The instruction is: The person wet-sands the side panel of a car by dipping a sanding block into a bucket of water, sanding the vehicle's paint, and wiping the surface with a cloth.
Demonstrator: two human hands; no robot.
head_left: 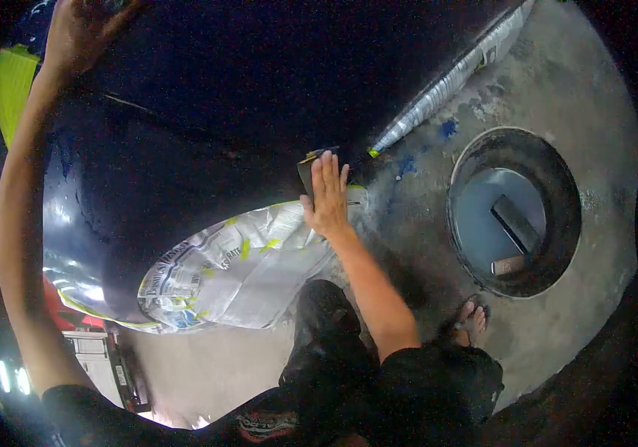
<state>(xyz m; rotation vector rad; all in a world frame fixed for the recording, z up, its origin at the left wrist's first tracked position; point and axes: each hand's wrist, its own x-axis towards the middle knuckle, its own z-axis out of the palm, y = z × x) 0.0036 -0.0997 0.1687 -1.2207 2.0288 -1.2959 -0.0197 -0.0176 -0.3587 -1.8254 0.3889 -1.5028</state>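
My right hand (326, 195) lies with its fingers extended over a dark folded piece of sandpaper (306, 173), pressing it against the dark, glossy car body panel (215, 82). Just below that hand, the wheel opening is covered with newspaper (252, 279) held by yellow-green masking tape (244, 248). My left hand (84, 33) is raised to the upper left, over the car body. Its thumb is spread away from the rest of the hand, and the fingertips are cut off by the frame's top edge.
On the concrete floor (408, 246) at right stands a black tub (572, 216) of cloudy water, with a dark block (516, 223) and a small brownish block (509, 265) in it. Newspaper masking (453, 82) runs along the panel's lower edge. A white cabinet (99, 361) stands lower left.
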